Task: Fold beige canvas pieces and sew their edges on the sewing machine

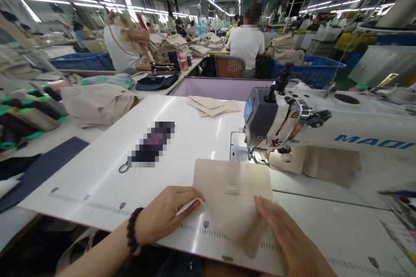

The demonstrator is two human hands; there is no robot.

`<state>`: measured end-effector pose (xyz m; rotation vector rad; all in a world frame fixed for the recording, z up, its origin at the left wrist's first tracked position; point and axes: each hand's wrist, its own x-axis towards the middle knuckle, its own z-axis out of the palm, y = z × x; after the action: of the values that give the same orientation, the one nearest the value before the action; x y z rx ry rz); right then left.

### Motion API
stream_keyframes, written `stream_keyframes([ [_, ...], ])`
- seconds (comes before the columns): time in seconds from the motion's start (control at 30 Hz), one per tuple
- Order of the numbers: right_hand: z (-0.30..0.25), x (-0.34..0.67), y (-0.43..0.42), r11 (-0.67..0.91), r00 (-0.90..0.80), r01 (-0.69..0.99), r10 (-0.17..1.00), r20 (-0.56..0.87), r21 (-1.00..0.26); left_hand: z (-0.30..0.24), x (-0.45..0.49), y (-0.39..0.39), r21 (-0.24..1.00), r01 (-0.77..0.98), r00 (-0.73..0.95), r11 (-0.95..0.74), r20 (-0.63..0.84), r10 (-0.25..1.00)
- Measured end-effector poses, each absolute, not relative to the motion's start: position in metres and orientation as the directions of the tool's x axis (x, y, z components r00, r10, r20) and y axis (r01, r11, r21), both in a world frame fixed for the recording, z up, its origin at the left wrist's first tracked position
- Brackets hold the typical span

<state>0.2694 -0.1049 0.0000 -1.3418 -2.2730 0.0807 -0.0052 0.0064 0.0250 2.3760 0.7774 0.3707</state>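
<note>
A beige fabric panel [234, 177] with a small rectangular label [232, 188] lies in front of the sewing machine [276, 117]. Its far edge is close to the needle area, and its near part is blurred. My left hand [169, 212], with a dark bead bracelet on the wrist, pinches the panel's left edge between thumb and fingers. Along the right edge rests my right hand [282, 229], fingers stretched out on the cloth; its thumb is hidden. More beige cloth [331, 164] sits under the machine arm.
Several beige pieces [212, 106] lie at the back of the white table [182, 138]. A pixelated dark item with a ring [123, 167] is left of the panel. Thread cones [35, 112] stand at far left. A person in white [246, 45] sits ahead, near a blue crate [312, 71].
</note>
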Motion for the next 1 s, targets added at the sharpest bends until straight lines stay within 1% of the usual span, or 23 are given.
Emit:
stream_keyframes([
  [0.07, -0.013, 0.262, -0.095, 0.478, -0.371, 0.864, 0.816, 0.443, -0.157, 0.024, -0.006, 0.005, 0.632, 0.481, 0.755, -0.607, 0.054, 0.654],
  [0.1, -0.018, 0.259, -0.091, 0.456, -0.357, 0.883, 0.807, 0.47, -0.112, 0.024, -0.005, 0.005, 0.63, 0.498, 0.74, -0.595, 0.048, 0.67],
  [0.2, -0.021, 0.252, -0.079, 0.392, -0.309, 0.919, 0.789, 0.53, -0.048, 0.022, -0.005, 0.005, 0.639, 0.525, 0.709, -0.562, 0.037, 0.704],
  [0.27, -0.018, 0.247, -0.073, 0.403, -0.335, 0.915, 0.779, 0.53, -0.015, 0.021, -0.005, 0.006, 0.676, 0.532, 0.679, -0.511, 0.02, 0.734],
  [0.37, -0.015, 0.241, -0.064, 0.434, -0.367, 0.901, 0.766, 0.527, -0.004, 0.018, -0.006, 0.008, 0.739, 0.522, 0.635, -0.426, -0.003, 0.772],
  [0.43, -0.015, 0.239, -0.059, 0.401, -0.317, 0.915, 0.774, 0.548, -0.037, 0.018, -0.007, 0.008, 0.754, 0.507, 0.641, -0.418, -0.006, 0.767],
  [0.53, -0.014, 0.238, -0.054, 0.351, -0.251, 0.934, 0.783, 0.569, -0.071, 0.018, -0.008, 0.008, 0.741, 0.497, 0.674, -0.451, -0.003, 0.739],
  [0.7, -0.002, 0.225, -0.048, 0.461, -0.346, 0.887, 0.712, 0.611, -0.035, 0.019, -0.004, 0.004, 0.701, 0.531, 0.658, -0.475, 0.011, 0.753],
  [0.8, 0.005, 0.215, -0.044, 0.451, -0.338, 0.892, 0.715, 0.611, -0.035, 0.018, 0.0, -0.001, 0.655, 0.514, 0.698, -0.555, 0.058, 0.714],
  [0.87, 0.007, 0.218, -0.044, 0.461, -0.377, 0.887, 0.725, 0.576, -0.001, 0.017, 0.0, -0.003, 0.631, 0.508, 0.713, -0.586, 0.073, 0.697],
  [0.97, 0.005, 0.24, -0.047, 0.499, -0.476, 0.861, 0.718, 0.508, 0.1, 0.017, -0.006, -0.004, 0.615, 0.535, 0.694, -0.579, 0.072, 0.717],
  [1.0, 0.004, 0.251, -0.049, 0.5, -0.491, 0.856, 0.707, 0.51, 0.132, 0.017, -0.01, -0.004, 0.611, 0.541, 0.689, -0.578, 0.072, 0.721],
])
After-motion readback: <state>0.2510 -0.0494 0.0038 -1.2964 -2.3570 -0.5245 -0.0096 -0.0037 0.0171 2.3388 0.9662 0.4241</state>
